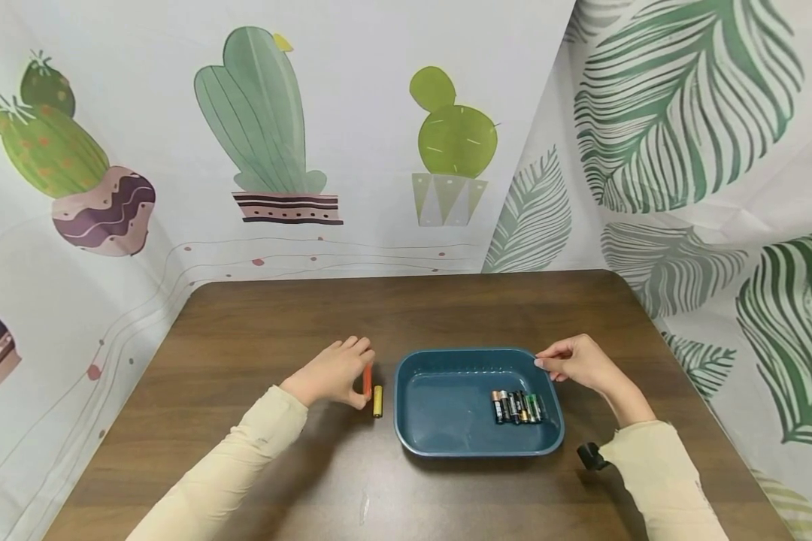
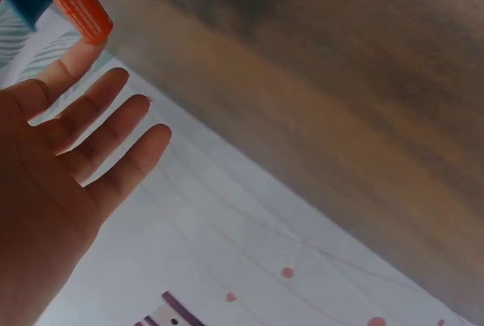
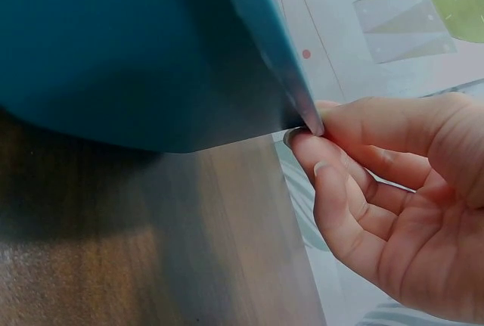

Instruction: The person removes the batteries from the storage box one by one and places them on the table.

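Between its thumb and index fingertip, my left hand pinches an orange battery by its two ends, left of the tray. In the left wrist view the orange battery shows white print, and the other fingers are spread out straight. A yellow battery is on the table just right of that hand. My right hand pinches the far right corner of a dark teal tray. The right wrist view shows thumb and index finger on the tray rim. Inside the tray, several batteries lie in a row on the right side.
The brown wooden table runs back to a cloth backdrop printed with cacti and leaves. A black wrist strap piece shows by the right sleeve. The yellow battery lies close to the tray's left wall.
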Available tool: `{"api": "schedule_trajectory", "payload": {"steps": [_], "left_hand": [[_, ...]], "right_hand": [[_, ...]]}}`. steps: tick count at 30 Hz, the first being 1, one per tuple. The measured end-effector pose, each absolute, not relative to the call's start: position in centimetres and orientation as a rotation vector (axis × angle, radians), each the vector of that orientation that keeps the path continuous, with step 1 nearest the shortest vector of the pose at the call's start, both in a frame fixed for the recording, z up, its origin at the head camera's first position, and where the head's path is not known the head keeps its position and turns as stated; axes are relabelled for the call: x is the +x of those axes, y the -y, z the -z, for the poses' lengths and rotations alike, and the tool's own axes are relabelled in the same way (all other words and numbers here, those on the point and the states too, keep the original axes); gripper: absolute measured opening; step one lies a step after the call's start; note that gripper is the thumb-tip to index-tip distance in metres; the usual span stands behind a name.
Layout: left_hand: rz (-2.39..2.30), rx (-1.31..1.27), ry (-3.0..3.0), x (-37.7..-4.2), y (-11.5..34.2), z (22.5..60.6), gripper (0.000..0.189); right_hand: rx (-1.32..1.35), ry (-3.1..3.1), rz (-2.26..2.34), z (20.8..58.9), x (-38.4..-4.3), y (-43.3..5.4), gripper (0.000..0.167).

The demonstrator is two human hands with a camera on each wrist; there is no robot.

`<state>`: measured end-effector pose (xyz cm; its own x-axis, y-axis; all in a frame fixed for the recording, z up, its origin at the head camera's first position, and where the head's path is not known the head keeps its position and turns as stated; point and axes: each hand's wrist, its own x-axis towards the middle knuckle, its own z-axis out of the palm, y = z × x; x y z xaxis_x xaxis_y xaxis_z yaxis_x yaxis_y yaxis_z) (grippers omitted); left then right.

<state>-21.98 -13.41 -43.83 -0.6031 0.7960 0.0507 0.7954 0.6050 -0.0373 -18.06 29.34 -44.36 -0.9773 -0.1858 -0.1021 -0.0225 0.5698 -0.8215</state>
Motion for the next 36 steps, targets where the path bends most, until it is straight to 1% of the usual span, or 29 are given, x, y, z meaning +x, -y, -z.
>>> {"api": "schedule_trajectory", "payload": {"steps": [7, 14, 19, 36], "left_hand": [[-0.037, -1.416, 2.813, -21.7, 13.7, 45.0, 0.035], [-0.07, -1.433, 2.854, -21.6, 13.6, 45.7, 0.041], [-0.083, -1.442, 2.844, -21.8, 13.5, 46.2, 0.041], [-0.083, -1.447, 2.859, -21.5, 13.4, 46.4, 0.048]], "right_hand": [[-0.158, -2.619, 1.372, 44.5, -18.2, -29.5, 0.02], [-0.155, -2.632, 1.357, 44.5, -18.2, -29.5, 0.019], [-0.149, -2.626, 1.358, 44.4, -18.1, -29.4, 0.019], [-0.153, -2.639, 1.35, 44.5, -18.1, -29.4, 0.019]]}}
